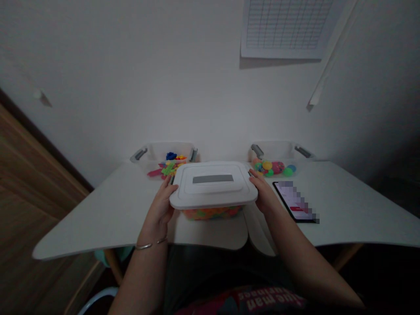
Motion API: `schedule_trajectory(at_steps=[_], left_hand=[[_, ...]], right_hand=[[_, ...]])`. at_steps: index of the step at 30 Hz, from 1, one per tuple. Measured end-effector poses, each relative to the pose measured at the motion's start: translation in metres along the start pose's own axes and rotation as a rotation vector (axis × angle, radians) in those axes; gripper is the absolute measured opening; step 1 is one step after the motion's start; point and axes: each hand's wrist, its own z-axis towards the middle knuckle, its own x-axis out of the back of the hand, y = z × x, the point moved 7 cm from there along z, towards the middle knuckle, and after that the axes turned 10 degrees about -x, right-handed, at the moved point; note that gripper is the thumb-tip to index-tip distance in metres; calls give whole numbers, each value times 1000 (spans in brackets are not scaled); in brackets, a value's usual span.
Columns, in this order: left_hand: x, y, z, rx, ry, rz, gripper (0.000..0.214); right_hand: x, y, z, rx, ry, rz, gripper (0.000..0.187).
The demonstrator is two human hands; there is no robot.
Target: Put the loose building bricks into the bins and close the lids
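Note:
A clear plastic box full of colourful pieces stands on the white table in front of me, closed by a white lid with a grey strip. My left hand grips the box's left side, fingers curled at the lid's edge. My right hand grips the right side the same way. A thin bangle sits on my left wrist.
Behind the box on the left is an open clear bin with colourful blocks. At the back right stands another open bin with colourful balls. A phone lies to the right of the box. A wall is close behind; a gridded sheet hangs on it.

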Motion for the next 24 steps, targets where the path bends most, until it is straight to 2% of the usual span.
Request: schedule_trajectory(at_steps=[3, 7, 10, 15, 22, 24], left_hand=[[-7, 3, -6, 53, 22, -186, 60], [-9, 15, -7, 60, 74, -276, 64], [-8, 20, -4, 81, 97, -241, 69], [-3, 19, 0, 76, 119, -150, 66], [0, 15, 4, 28, 106, 49, 64], [-2, 21, 7, -66, 50, 134, 64]], right_hand=[[-14, 1, -3, -32, -126, 79, 52], [-17, 0, -7, -167, -120, 313, 55], [-17, -7, -9, -202, -96, 339, 65], [-17, -12, -10, -201, -73, 238, 73], [-15, -14, -7, -115, -31, 132, 60], [-13, -15, -5, -82, -17, 106, 56]])
